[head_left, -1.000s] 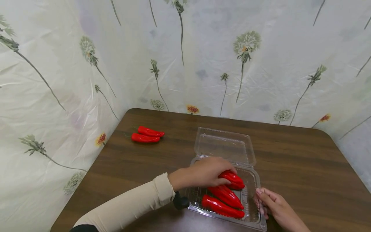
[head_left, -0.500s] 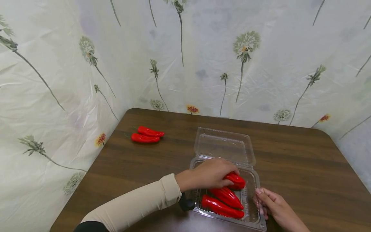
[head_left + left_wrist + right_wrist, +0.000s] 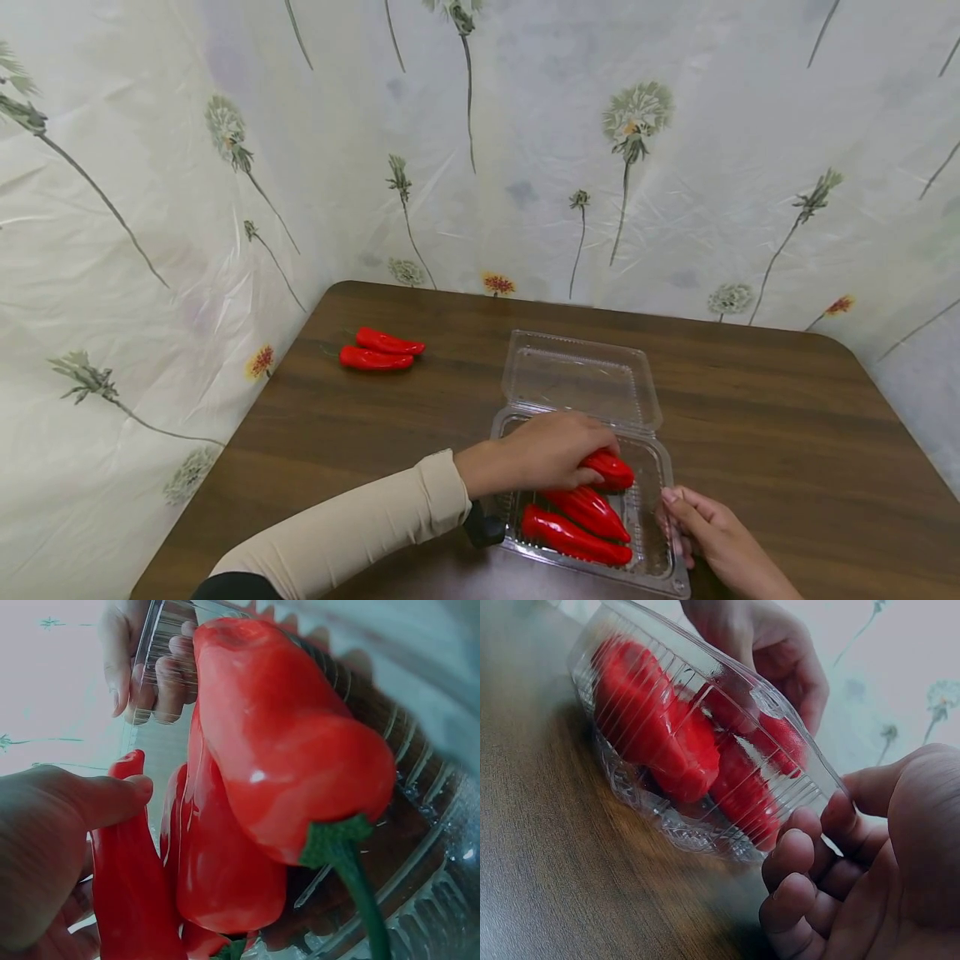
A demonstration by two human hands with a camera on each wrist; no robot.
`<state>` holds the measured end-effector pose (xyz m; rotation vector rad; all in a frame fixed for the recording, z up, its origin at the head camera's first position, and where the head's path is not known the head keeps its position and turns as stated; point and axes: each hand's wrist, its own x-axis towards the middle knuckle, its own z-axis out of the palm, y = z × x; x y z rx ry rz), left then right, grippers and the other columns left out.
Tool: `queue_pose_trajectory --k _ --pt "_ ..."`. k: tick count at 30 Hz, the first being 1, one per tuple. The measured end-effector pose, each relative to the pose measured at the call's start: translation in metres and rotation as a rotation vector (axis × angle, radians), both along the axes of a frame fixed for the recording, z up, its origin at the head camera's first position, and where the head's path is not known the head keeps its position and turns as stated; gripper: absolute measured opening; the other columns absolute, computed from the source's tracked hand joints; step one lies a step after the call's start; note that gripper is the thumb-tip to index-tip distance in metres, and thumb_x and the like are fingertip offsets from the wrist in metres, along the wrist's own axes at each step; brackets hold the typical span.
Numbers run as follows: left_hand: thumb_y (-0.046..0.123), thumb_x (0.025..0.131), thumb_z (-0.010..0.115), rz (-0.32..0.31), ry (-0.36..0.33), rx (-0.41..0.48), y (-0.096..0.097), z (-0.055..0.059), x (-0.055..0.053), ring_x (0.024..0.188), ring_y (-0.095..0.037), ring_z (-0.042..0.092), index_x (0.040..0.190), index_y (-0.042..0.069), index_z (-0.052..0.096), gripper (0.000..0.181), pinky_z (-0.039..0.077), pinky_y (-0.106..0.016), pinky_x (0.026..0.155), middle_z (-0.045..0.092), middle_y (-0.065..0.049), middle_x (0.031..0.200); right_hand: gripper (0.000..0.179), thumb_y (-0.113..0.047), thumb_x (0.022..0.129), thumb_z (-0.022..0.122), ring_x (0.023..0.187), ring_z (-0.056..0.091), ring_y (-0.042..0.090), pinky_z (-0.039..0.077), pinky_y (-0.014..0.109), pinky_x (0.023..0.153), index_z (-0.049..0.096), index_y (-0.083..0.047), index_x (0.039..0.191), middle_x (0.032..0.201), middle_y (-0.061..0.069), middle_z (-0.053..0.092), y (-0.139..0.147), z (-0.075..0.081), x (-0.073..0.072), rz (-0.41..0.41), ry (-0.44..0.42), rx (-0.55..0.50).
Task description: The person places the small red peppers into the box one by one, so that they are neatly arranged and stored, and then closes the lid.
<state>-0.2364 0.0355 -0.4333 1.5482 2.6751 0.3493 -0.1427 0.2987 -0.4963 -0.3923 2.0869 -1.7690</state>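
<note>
My left hand (image 3: pixel 543 454) reaches over the clear plastic clamshell container (image 3: pixel 663 475), thumb and fingers gripping a red pepper (image 3: pixel 613 472). In the left wrist view the thumb lies across this pepper (image 3: pixel 135 877), its narrow tip pointing up. Two more red peppers lie in the tray nearer the front, one in the middle (image 3: pixel 592 510) and one at the front edge (image 3: pixel 573 535). One with a green stem (image 3: pixel 292 750) fills the middle of the left wrist view. At the container's right side, my right hand (image 3: pixel 708 529) pinches the rim between thumb and fingers.
Two red peppers, a rear one (image 3: pixel 390 340) and a front one (image 3: pixel 375 358), lie side by side at the table's back left. The container's hinged lid (image 3: pixel 581 375) is folded back on the brown wooden table (image 3: pixel 780 408). A flowered sheet (image 3: pixel 525 167) hangs behind the table.
My left hand has shifted slightly to the right with the pepper, then held nearly still over the last half second. The right hand and the container have stayed in place.
</note>
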Motion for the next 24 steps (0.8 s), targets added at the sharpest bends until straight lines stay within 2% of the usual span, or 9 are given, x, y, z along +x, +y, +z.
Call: queue_pose_trajectory --k 6,9,15,21,24 --pt "0.034 0.092 0.074 -0.01 -0.008 0.0 -0.0015 0.0002 0.001 0.098 -0.001 0.058 0.124 0.026 0.065 0.035 0.046 -0.016 0.084 0.066 0.014 0.115 0.038 -0.016 0.112 0.029 0.058 0.052 0.012 0.05 0.031 0.05 0.049 0.01 0.093 0.074 -0.001 0.057 -0.0019 0.0033 0.002 -0.03 -0.035 0.022" --pt "0.034 0.091 0.075 -0.015 -0.017 0.003 -0.0025 0.0006 0.0016 0.099 -0.001 0.057 0.125 0.026 0.065 0.036 0.046 -0.015 0.084 0.066 0.013 0.116 0.039 -0.016 0.112 0.029 0.057 0.051 0.014 0.05 0.031 0.05 0.048 0.011 0.093 0.074 0.0 0.056 -0.0025 0.0047 0.0022 -0.026 -0.034 0.026" --pt "0.034 0.091 0.075 -0.023 -0.014 0.002 -0.0043 0.0014 0.0015 0.102 -0.002 0.057 0.125 0.025 0.065 0.037 0.046 -0.015 0.087 0.066 0.013 0.118 0.04 -0.019 0.112 0.03 0.059 0.052 0.009 0.051 0.03 0.052 0.05 0.01 0.094 0.074 -0.003 0.057 -0.0029 0.0061 0.0022 -0.045 -0.065 0.048" --pt "0.035 0.091 0.075 -0.016 -0.036 -0.009 -0.0067 0.0028 0.0029 0.106 -0.002 0.057 0.129 0.026 0.064 0.04 0.046 -0.015 0.089 0.065 0.013 0.122 0.037 -0.014 0.112 0.028 0.056 0.05 0.022 0.049 0.033 0.049 0.049 0.011 0.092 0.072 0.004 0.055 -0.0016 0.001 0.0016 -0.017 0.0 0.008" --pt "0.036 0.091 0.075 -0.015 -0.047 -0.015 -0.0084 0.0035 0.0032 0.11 -0.002 0.056 0.131 0.026 0.064 0.042 0.046 -0.016 0.093 0.064 0.013 0.126 0.036 -0.012 0.112 0.029 0.056 0.05 0.023 0.049 0.034 0.048 0.049 0.01 0.092 0.07 0.007 0.054 -0.0008 -0.0009 0.001 -0.025 0.01 0.007"
